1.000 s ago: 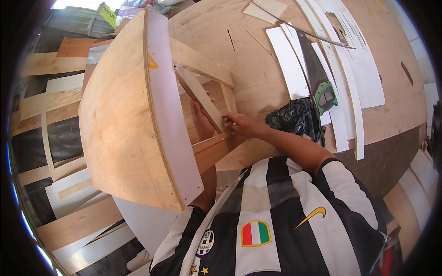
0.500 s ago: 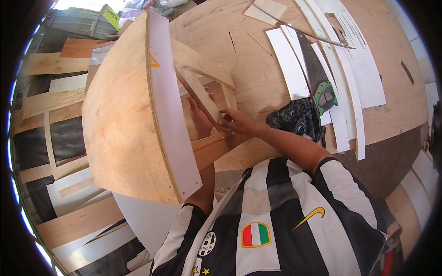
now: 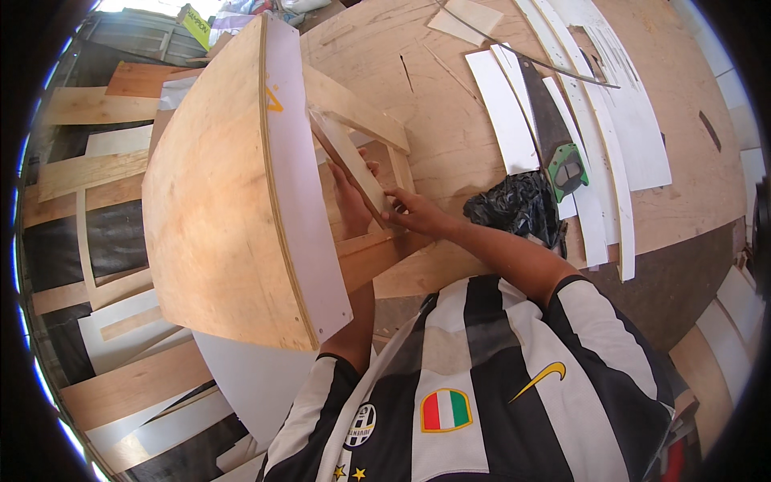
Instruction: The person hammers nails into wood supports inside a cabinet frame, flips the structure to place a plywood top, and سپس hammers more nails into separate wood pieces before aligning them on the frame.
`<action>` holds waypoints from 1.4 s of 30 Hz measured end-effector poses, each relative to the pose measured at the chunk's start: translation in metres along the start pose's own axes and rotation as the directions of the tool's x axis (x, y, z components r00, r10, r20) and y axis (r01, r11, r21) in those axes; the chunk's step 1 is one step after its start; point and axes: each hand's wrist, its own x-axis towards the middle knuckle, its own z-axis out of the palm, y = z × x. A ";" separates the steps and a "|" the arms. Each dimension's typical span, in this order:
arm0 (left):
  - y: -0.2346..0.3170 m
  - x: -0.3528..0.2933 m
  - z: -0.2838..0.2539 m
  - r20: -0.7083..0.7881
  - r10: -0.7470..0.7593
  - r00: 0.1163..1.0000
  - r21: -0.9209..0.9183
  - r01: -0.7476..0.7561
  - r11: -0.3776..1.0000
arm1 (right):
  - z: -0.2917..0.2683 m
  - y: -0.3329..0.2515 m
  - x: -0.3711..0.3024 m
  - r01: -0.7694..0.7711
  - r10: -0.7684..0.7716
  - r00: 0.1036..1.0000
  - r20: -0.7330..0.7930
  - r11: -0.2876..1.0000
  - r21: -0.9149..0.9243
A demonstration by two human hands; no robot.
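A wooden frame stands in front of me, with a broad plywood panel [image 3: 209, 193] on its left and a pale lilac-white edge board [image 3: 293, 177] along that panel. Inside the frame, a wooden strip [image 3: 351, 159] slants down toward me. My left hand [image 3: 350, 197] reaches in from below and grips the strip, its fingertips showing past the far side. At the strip's near end, my right hand [image 3: 414, 214] pinches it with thumb and fingers. Just below both hands lies a wooden crosspiece [image 3: 373, 255] of the frame. A longer rail [image 3: 357, 108] forms the frame's far side.
On the plywood tabletop [image 3: 434, 120], a handsaw with a green handle [image 3: 568, 170] rests across white strips [image 3: 506, 112]. Beside it lies a crumpled black plastic bag [image 3: 514, 205]. Several long white boards [image 3: 614, 153] lie further right. Loose boards [image 3: 136, 386] cover the left.
The plywood panel has shifted very slightly, its near lower corner a little higher. Both hands keep their hold on the wooden strip.
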 end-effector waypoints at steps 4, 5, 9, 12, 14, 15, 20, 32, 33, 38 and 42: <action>0.002 0.000 -0.002 0.101 -0.044 0.994 -0.099 0.054 0.994 | -0.007 0.012 -0.008 -0.021 0.027 0.995 0.099 0.998 -0.064; 0.002 0.000 -0.001 0.094 -0.046 0.994 -0.136 0.059 0.989 | -0.008 0.017 -0.009 -0.031 0.043 0.991 0.126 0.995 -0.097; 0.000 0.001 0.003 0.045 0.014 0.999 -0.087 -0.010 0.996 | -0.009 0.043 -0.010 -0.066 0.078 0.989 0.126 0.993 -0.098; 0.000 0.003 0.003 0.033 0.015 0.999 -0.094 -0.012 0.995 | -0.014 0.054 -0.009 -0.056 0.082 0.968 0.236 0.992 -0.113; 0.000 0.003 0.003 0.008 -0.005 1.000 -0.070 0.005 0.998 | -0.017 0.056 -0.011 -0.067 0.093 0.961 0.259 0.992 -0.110; 0.001 0.004 0.003 0.008 -0.004 1.000 -0.070 0.005 0.998 | -0.018 0.056 -0.012 -0.043 0.067 0.960 0.270 0.994 -0.096; 0.003 0.003 0.005 0.002 0.015 1.000 -0.044 -0.015 0.999 | -0.018 0.058 -0.012 -0.067 0.087 0.957 0.277 0.994 -0.081; 0.004 0.009 0.007 -0.030 0.017 0.999 -0.084 -0.020 0.996 | -0.023 0.072 0.002 -0.129 0.112 0.976 0.185 0.988 0.081; 0.004 0.009 0.008 -0.031 0.018 0.999 -0.084 -0.021 0.996 | -0.025 0.068 0.004 -0.111 0.093 0.975 0.200 0.991 0.078; 0.004 0.009 0.009 -0.039 0.028 0.999 -0.058 -0.031 0.998 | -0.021 0.045 0.010 0.063 -0.085 0.985 0.148 0.987 0.147; 0.001 0.010 0.005 -0.050 0.010 0.999 -0.067 -0.013 0.998 | -0.021 0.033 0.016 -0.015 -0.020 0.974 0.224 0.989 0.150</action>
